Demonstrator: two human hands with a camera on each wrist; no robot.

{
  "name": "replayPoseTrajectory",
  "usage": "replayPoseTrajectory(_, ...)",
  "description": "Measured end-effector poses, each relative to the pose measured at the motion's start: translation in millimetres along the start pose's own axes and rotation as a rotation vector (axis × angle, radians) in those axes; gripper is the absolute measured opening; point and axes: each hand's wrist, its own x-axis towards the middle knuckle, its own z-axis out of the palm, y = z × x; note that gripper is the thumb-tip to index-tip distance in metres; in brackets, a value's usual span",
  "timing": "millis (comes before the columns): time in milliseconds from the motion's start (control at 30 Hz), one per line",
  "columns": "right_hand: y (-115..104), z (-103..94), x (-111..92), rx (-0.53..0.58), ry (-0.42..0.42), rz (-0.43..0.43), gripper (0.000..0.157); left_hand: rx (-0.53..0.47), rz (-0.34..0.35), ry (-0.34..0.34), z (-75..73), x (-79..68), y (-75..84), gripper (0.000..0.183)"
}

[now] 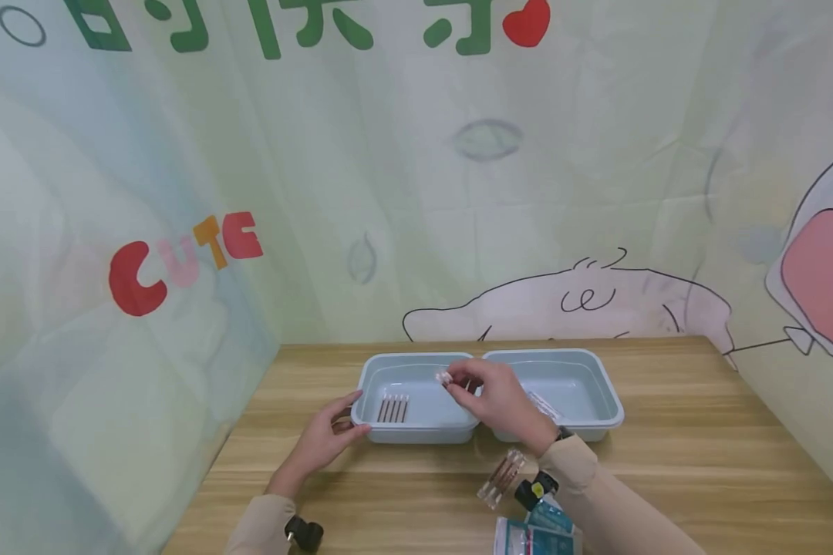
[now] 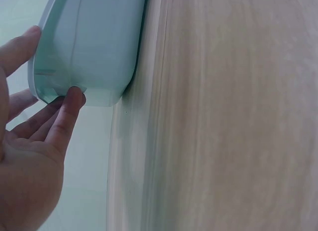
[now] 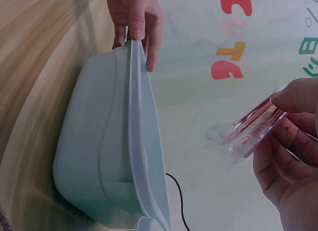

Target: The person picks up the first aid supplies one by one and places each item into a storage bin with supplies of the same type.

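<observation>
My left hand [image 1: 322, 435] grips the left corner of the left light-blue plastic tray [image 1: 419, 436], thumb and fingers at the rim. Several brown-stemmed cotton swabs [image 1: 392, 409] with pale tips lie side by side inside that tray. Above its right end, my right hand [image 1: 491, 389] pinches a small pack of swabs [image 3: 253, 126] between thumb and fingers. Clear plastic wraps its reddish-brown sticks, as the right wrist view shows. In the left wrist view, the thumb and fingers of my left hand [image 2: 37, 136] lie on either side of the tray's rim.
A second light-blue tray [image 1: 600, 425] stands beside the first, with clear wrapping [image 1: 544, 405] in it. On the wooden table [image 1: 403, 501] in front lie a clear pack of brown sticks [image 1: 502, 478] and teal packets [image 1: 548, 539]. A printed cloth [image 1: 389, 193] hangs behind.
</observation>
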Motion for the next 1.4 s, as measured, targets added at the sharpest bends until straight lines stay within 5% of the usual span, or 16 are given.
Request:
replayPoseTrajectory(1167, 3.2, 3.2, 8.7, -0.017, 0.037, 0.056, 0.017, 0.018, -0.016, 0.002, -0.8, -2.0, 2.6, 0.067)
replayPoseTrajectory(1400, 21.2, 21.0, 10.8, -0.095, 0.104, -0.024, 0.016, 0.011, -0.026, 0.006, 0.0, -0.2, 2.3, 0.066)
